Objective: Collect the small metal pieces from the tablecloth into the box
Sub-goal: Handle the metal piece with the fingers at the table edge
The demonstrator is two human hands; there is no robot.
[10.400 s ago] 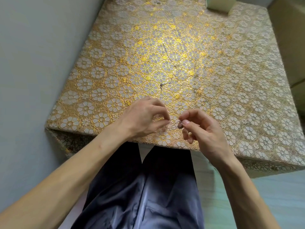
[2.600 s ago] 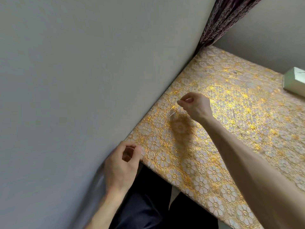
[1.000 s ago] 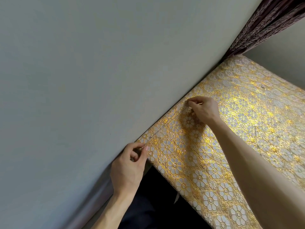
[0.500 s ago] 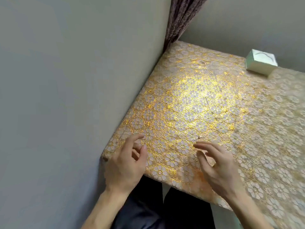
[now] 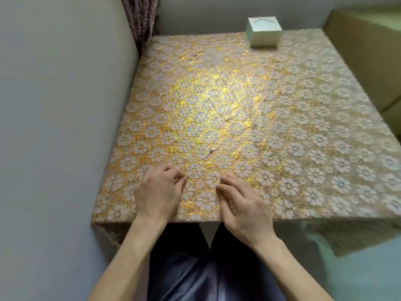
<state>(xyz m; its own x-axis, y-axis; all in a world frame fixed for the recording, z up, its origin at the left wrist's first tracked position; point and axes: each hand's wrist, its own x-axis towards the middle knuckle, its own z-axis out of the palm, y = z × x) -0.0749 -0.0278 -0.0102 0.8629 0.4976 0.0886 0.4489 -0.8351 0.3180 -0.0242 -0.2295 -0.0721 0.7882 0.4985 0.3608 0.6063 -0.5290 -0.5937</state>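
A small dark metal piece (image 5: 211,151) lies on the gold flower-patterned tablecloth (image 5: 282,127), a little beyond my hands. Another small piece (image 5: 195,54) lies far back on the left. The pale green box (image 5: 263,33) stands at the far edge of the table. My left hand (image 5: 158,192) rests near the front edge with its fingers loosely curled down onto the cloth, and nothing shows in it. My right hand (image 5: 240,203) lies beside it, with thumb and forefinger tips touching the cloth.
A grey wall (image 5: 54,127) runs along the table's left side, with a dark curtain (image 5: 141,16) in the far corner. Cardboard boxes (image 5: 368,61) stand to the right. My legs are under the front edge.
My right hand left the table's left edge by the wall and came back beside my left hand at the front edge. The view turned from the wall to face the whole table.
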